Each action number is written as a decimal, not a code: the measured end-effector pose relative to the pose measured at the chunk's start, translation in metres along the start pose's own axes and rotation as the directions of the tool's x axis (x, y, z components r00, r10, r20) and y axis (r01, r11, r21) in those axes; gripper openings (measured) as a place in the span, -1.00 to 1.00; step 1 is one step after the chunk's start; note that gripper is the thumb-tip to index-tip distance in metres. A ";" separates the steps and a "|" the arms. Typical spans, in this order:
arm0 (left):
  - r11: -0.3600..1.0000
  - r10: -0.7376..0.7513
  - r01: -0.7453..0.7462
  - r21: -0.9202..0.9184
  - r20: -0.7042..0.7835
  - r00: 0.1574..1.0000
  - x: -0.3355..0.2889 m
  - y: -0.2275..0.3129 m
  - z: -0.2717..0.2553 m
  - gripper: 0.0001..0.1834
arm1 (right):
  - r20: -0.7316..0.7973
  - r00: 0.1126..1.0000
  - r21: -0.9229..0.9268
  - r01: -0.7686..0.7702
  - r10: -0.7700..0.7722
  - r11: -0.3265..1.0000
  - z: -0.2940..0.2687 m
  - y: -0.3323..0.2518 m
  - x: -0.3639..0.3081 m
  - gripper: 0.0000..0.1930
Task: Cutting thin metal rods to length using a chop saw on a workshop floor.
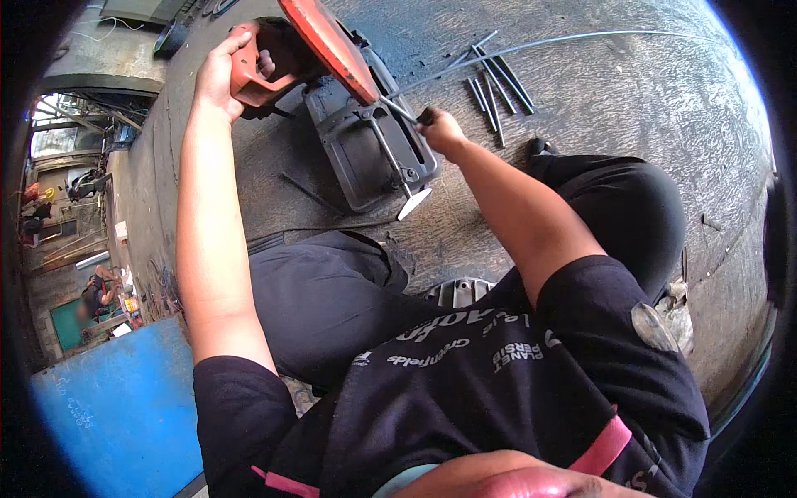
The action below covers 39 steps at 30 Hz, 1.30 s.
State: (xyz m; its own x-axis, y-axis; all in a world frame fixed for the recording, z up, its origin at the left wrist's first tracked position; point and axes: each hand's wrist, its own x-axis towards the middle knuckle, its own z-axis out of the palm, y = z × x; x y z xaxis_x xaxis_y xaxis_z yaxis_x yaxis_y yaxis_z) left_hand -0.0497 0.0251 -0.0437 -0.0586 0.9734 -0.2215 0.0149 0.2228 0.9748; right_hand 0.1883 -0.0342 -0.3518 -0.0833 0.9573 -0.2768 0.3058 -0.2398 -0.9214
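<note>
At the upper left, my left hand (pixel 221 76) is wrapped round the orange-red handle (pixel 249 70) of a cut-off saw. Its fingers show through the handle's opening. The saw's red blade guard (pixel 332 50) slants over a dark metal base (pixel 353 158); the blade cannot be made out. Right of the guard, my right hand (pixel 442 133) is closed round a short metal rod (pixel 400 108), whose far end reaches the guard's lower tip. A dark piece shows at the fingers. Along the base lies a clamp screw (pixel 387 148) with a pale plate (pixel 414 203) at its near end.
A long thin metal rod (pixel 564 41) stretches from the saw toward the far right. Several cut rods (pixel 498 83) lie on the worn floor. A dark cable (pixel 324 227) runs before my bent legs. A blue panel (pixel 124 407) stands at left; another person (pixel 100 290) is beyond.
</note>
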 end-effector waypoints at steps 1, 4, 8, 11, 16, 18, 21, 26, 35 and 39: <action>1.000 0.000 0.000 -0.002 0.016 1.000 0.002 0.000 0.008 -0.53 | -0.018 0.998 -0.132 0.059 -0.062 0.989 -0.012 0.009 0.012 -0.80; 1.000 -0.003 0.003 -0.001 0.009 1.000 -0.002 0.000 0.007 -0.55 | -0.008 1.000 -0.375 0.011 -0.015 0.927 -0.039 -0.019 0.029 -0.80; 1.000 -0.011 0.011 0.000 0.024 1.000 -0.001 -0.001 -0.008 -0.56 | 0.143 0.989 -0.652 0.064 0.040 0.756 -0.063 -0.066 0.040 -0.70; 1.000 -0.010 0.010 0.017 0.033 0.999 0.000 0.001 -0.001 -0.55 | 0.150 0.987 -0.674 0.140 -0.051 0.725 -0.072 -0.075 0.052 -0.69; 1.000 -0.019 0.018 0.004 0.015 1.000 -0.004 0.002 0.006 -0.57 | 0.262 0.957 -0.728 0.283 -0.127 0.625 -0.075 -0.088 0.064 -0.71; 1.000 -0.016 0.016 0.005 0.032 0.999 -0.004 0.003 0.005 -0.57 | 0.271 0.954 -0.733 0.293 -0.132 0.614 -0.072 -0.090 0.064 -0.72; 0.999 -0.043 0.043 -0.022 0.015 0.999 -0.002 0.003 0.001 -0.57 | 0.273 0.952 -0.737 0.297 -0.134 0.607 -0.070 -0.089 0.067 -0.72; 0.998 -0.047 0.049 -0.032 0.049 0.998 -0.001 0.004 0.004 -0.58 | 0.282 0.948 -0.730 0.312 -0.149 0.608 -0.070 -0.089 0.074 -0.72; 0.998 -0.058 0.059 -0.017 0.041 0.997 0.001 0.004 0.001 -0.60 | 0.286 0.948 -0.789 0.315 -0.138 0.528 -0.065 -0.089 0.082 -0.69; 0.999 -0.054 0.054 -0.003 0.042 0.998 0.000 0.005 0.000 -0.58 | 0.277 0.943 -0.775 0.333 -0.185 0.538 -0.063 -0.091 0.079 -0.71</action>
State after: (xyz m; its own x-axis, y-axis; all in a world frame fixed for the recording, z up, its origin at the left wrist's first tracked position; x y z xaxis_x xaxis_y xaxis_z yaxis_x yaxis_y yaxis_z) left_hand -0.0495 0.0263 -0.0387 -0.0172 0.9614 -0.2748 0.0083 0.2749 0.9614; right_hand 0.2141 0.0732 -0.2730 -0.3977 0.9023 -0.1666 0.8714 0.3146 -0.3764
